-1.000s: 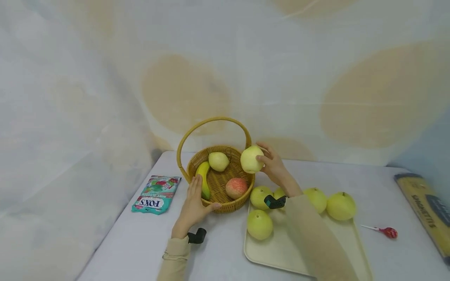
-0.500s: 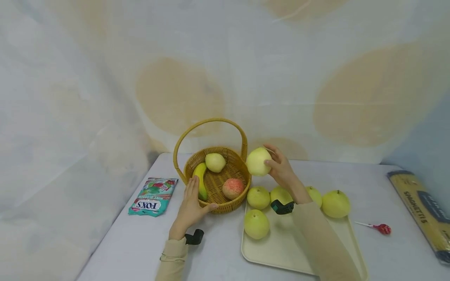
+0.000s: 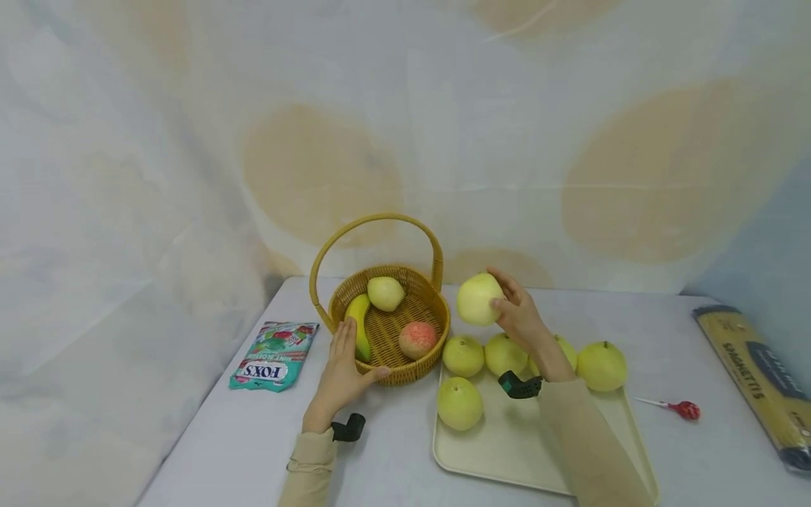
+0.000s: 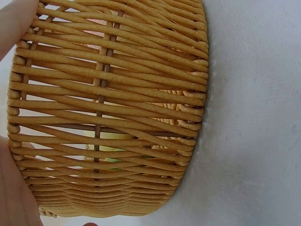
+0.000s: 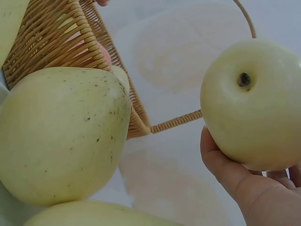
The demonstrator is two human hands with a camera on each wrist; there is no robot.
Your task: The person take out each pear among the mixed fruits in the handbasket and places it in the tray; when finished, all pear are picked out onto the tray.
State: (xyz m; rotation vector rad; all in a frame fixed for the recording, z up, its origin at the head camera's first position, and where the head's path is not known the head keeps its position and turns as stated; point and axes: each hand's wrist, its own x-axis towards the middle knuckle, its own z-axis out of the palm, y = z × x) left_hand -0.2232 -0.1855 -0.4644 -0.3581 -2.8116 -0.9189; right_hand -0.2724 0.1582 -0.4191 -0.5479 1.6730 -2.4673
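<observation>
In the head view, my right hand (image 3: pixel 519 314) grips a pale yellow pear (image 3: pixel 479 299) in the air, just right of the wicker basket (image 3: pixel 410 372). The right wrist view shows the dark dimple on that pear (image 5: pixel 254 113), with the thumb beneath. My left hand (image 3: pixel 342 373) rests at the basket's front left rim, fingers straight and thumb spread along the front. Inside the basket lie a banana (image 3: pixel 359 327), a pale yellow fruit (image 3: pixel 385 293) and a red-pink peach (image 3: pixel 418 341). The left wrist view is filled by the basket's woven side (image 4: pixel 108 103).
Several yellow-green pears stand on a cream tray (image 3: pixel 500 461) right of the basket, partly behind my right forearm. A Fox's candy bag (image 3: pixel 274 355) lies at the left. A red lollipop (image 3: pixel 686 410) and a spaghetti pack (image 3: pixel 757 380) lie at the right. The basket's tall handle (image 3: pixel 380 217) stands upright.
My right hand has carried the pear rightward and slightly down, from over the basket's right rim to beside it above the tray's pears. My left hand has stayed at the basket.
</observation>
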